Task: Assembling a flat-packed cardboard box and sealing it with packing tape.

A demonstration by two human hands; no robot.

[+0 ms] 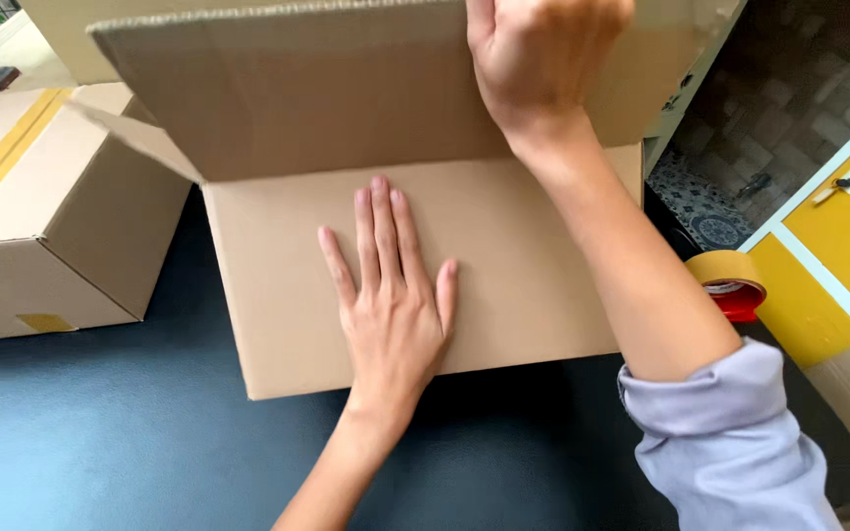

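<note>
1. Left hand [393, 295]: lies palm-down, fingers straight and only slightly spread, flat on the near flap of the open cardboard box [504, 275]. It grips nothing; the flat palm appears to pin the flap level and keep the box from sliding on the dark tabletop [110, 433].
2. Right hand [543, 54]: reaches across beyond the left hand, over the far flap, which stands raised. The knuckles face the camera and the fingertips run off the top of the frame, so whether they curl over the flap edge cannot be told; the hand probably steadies or pulls that flap. The lilac sleeve [730, 433] is pushed up the forearm.
3. Box position: directly under and ahead of both hands, resting on the tabletop, its near edge just past the left wrist.
4. Box orientation: the long axis runs left to right across the view, square to the left forearm. The opening faces up and away from the person; a short side flap sticks out to the left of the left hand.
5. Surroundings: left of the left hand, well apart, sits a closed carton [41, 226] sealed with yellowish tape. Right of the right forearm, just beside it, a roll of tan packing tape on a red dispenser [730, 283]. Further right, a yellow cabinet door [838, 246].
</note>
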